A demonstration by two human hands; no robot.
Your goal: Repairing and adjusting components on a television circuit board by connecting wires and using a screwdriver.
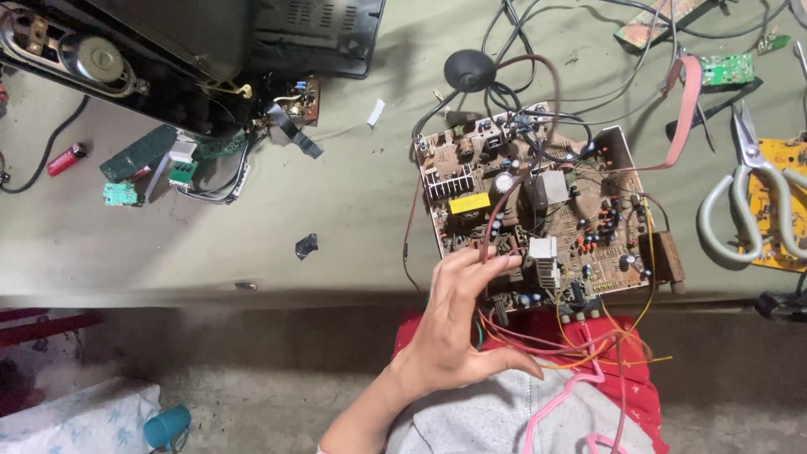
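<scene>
My left hand [454, 324] reaches up from the lower middle, its fingers spread and the thumb held apart. The fingertips touch thin red wires [490, 240] at the near edge of a brown circuit board [601, 214] crowded with parts, a yellow block and metal heat sinks. A bundle of red, orange and yellow wires [588, 345] hangs off the board over my red and grey lap, passing between thumb and fingers. Nothing is clasped in the hand. My right hand is out of view.
Grey-handled scissors [748, 210] lie on a yellow board [786, 160] at the right. A black casing [210, 50] with a speaker [97, 59] fills the top left, with small green boards [120, 193] and a red lighter [65, 158] nearby. A black suction cap [469, 70] and cables lie behind the board. A teal cup [166, 427] is on the floor.
</scene>
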